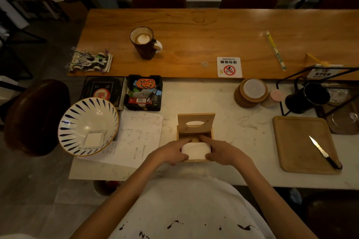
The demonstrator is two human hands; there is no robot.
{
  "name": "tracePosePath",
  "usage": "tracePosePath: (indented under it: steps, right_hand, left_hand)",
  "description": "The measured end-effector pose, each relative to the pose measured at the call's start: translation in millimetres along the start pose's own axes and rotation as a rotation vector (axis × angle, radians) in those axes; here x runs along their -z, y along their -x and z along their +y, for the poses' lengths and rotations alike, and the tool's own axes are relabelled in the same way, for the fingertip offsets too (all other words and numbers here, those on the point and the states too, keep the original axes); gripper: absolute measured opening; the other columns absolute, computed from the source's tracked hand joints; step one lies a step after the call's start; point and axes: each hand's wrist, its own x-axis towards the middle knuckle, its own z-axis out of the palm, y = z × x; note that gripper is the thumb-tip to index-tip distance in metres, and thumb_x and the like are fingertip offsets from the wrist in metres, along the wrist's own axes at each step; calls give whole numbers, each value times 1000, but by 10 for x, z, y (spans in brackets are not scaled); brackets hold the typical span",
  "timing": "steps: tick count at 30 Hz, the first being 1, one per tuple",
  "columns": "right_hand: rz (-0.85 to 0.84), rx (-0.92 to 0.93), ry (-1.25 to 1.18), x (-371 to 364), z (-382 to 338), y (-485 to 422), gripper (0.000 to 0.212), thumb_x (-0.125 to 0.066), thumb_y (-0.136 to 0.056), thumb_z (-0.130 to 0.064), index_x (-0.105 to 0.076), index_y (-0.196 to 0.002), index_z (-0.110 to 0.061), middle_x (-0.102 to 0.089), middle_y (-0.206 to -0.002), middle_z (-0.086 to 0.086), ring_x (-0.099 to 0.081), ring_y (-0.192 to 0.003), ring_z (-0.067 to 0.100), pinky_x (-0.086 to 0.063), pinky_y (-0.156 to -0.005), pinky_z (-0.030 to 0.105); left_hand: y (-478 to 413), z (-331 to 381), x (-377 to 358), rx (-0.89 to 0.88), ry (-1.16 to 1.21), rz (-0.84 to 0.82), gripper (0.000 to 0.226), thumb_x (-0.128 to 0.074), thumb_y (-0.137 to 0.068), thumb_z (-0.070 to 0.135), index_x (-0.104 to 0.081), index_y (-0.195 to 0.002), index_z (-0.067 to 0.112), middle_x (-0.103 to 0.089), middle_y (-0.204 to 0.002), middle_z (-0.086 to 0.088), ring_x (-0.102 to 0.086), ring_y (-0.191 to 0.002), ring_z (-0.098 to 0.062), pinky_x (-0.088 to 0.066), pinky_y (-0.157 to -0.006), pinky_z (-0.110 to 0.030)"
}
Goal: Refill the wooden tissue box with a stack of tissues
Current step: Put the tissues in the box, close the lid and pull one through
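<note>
The wooden tissue box (195,134) stands on the marble counter in front of me, its hinged lid (196,122) with an oval slot tipped up at the far side. A white stack of tissues (195,150) sits bowed in the box's open top. My left hand (171,151) grips the stack's left side and my right hand (223,151) its right side, with fingers of both reaching over the far edge into the box. The bottom of the box is hidden.
A blue-striped bowl (88,126) with a folded tissue in it sits tilted at left, on handwritten paper (139,137). A wooden tray (303,143) with a knife (323,152) lies at right. Coasters (250,93), a black organiser (143,93) and a mug (144,42) stand beyond.
</note>
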Motion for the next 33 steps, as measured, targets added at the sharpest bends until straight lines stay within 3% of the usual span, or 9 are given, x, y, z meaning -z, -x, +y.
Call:
tracePosePath:
  steps: [4,6,9,13,16,21,26,29,33]
  right_hand:
    - [102,98,-312,42,167,184,58,-58,-97,-21,-36,-147,-41,-44,-147,-6,-46,-131,19,-39,-107,33]
    - [265,153,-466,96,238,262,35,-57,-97,-21,-57,-128,-38,-55,-137,-9,-55,-123,14,-46,-103,35]
    - [430,141,-723,191,194,313,20,-52,-99,-35,-58,-117,-41,-58,-129,-9,-57,-120,16,-54,-91,31]
    - [106,114,-1031,273,83,224,57,-29,-89,-77,-35,-141,-56,-30,-157,-13,-30,-142,23,-32,-113,52]
    - [-14,116,-1298,262,102,102,67,-26,-85,-81,-57,-131,-44,-46,-146,-12,-39,-136,30,-31,-110,63]
    - [3,174,-1091,243,141,102,37,-67,-86,-49,-68,-117,-30,-61,-129,-4,-56,-123,23,-50,-100,46]
    - [100,305,-879,76,202,116,81,-72,-87,-13,-30,-147,-47,-36,-146,-22,-42,-131,6,-53,-91,19]
    - [198,322,-751,-53,182,76,85,-67,-90,-7,-20,-150,-44,-30,-152,-15,-33,-138,11,-42,-110,31]
    - [282,309,-687,-153,200,59,84,-64,-91,-2,-21,-151,-43,-24,-159,-10,-30,-144,14,-45,-109,41]
  left_hand:
    - [207,-71,203,-21,190,-39,69,-61,-93,22,-26,-148,46,-29,-155,0,-49,-123,-24,-58,-78,-31]
    - [299,-121,332,-64,253,72,47,-57,-95,22,-49,-138,39,-36,-151,4,-48,-126,-21,-57,-79,-30]
    - [343,-113,467,-89,397,358,18,-50,-99,27,-62,-112,26,-56,-130,1,-56,-113,-16,-58,-86,-40]
    - [288,27,502,-39,719,193,50,-38,-94,62,-41,-139,41,-31,-155,-1,-34,-138,-28,-47,-96,-56]
    - [200,91,410,-40,999,31,60,-39,-91,68,-48,-139,34,-40,-150,3,-38,-136,-31,-40,-96,-68]
    - [228,12,312,-117,975,5,34,-64,-91,26,-64,-125,25,-53,-133,-2,-51,-122,-25,-50,-95,-56]
    - [272,-104,61,-176,798,136,96,-70,-87,7,-7,-154,37,-24,-152,17,-34,-139,-11,-42,-109,-44]
    - [246,-116,-13,-216,655,192,98,-65,-87,-3,-3,-155,28,-19,-159,7,-23,-142,-7,-30,-117,-41]
    - [190,-105,-61,-189,561,278,99,-68,-85,-3,-6,-155,30,-19,-160,4,-24,-144,-11,-30,-117,-41]
